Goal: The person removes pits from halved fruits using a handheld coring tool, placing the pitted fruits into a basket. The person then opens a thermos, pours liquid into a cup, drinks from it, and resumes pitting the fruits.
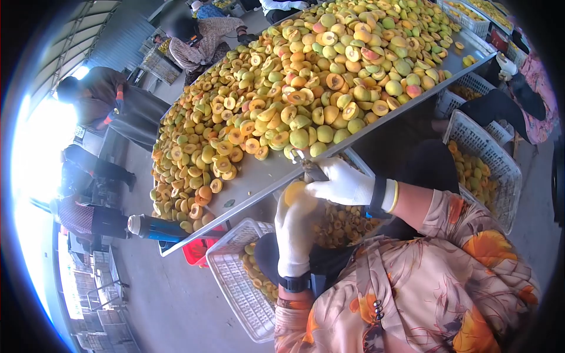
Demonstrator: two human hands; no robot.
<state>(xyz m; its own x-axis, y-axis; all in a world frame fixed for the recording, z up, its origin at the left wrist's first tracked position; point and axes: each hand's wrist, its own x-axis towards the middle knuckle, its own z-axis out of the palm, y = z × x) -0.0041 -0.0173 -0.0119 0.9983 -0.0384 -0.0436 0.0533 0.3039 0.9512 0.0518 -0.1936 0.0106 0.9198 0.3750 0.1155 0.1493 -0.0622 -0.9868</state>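
Note:
Both of my hands wear white gloves and meet just in front of the metal table's near edge. My left hand has its fingers round a yellow fruit, blurred by motion. In my right hand, fingers closed, is a small metal tool with a dark handle, its tip near the table edge. Halved and whole yellow-green fruits lie heaped on the metal table. Below my hands, a container holds more fruit pieces.
White crates of fruit stand at my left and right. A blue flask and a red basket are by the table's left corner. Several people are around the table, one standing at the left.

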